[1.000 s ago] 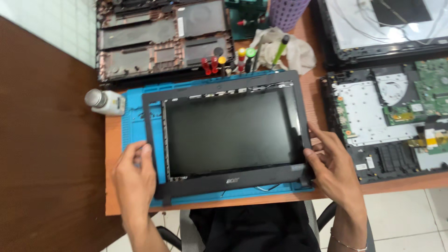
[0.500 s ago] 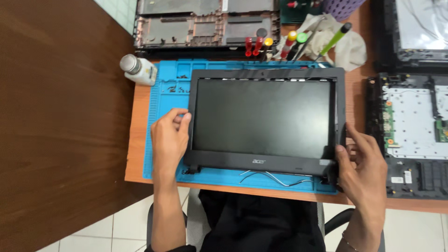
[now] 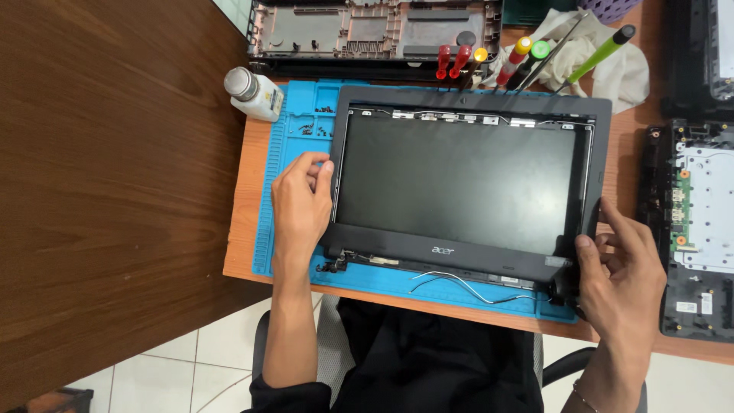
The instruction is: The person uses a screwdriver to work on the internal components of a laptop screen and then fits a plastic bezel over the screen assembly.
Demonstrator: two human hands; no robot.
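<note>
A laptop screen assembly with a dark panel lies flat on a blue repair mat. Its black plastic bezel sits slightly shifted upward, so cables and a thin strip show along the panel's top edge. My left hand grips the bezel's left edge with fingers curled over it. My right hand holds the bezel's lower right corner by the hinge. Loose white and black cables trail from the bottom edge onto the mat.
A small white bottle stands at the mat's top left. An opened laptop base shell lies behind. Several screwdrivers and a white cloth sit at the back. A laptop base with exposed boards lies right. Small screws rest in the mat's trays.
The view has shifted, so the desk appears further right. The bezel has come up off the panel at the top, exposing cables there. Both hands stay on the bezel's left edge and right corner.
</note>
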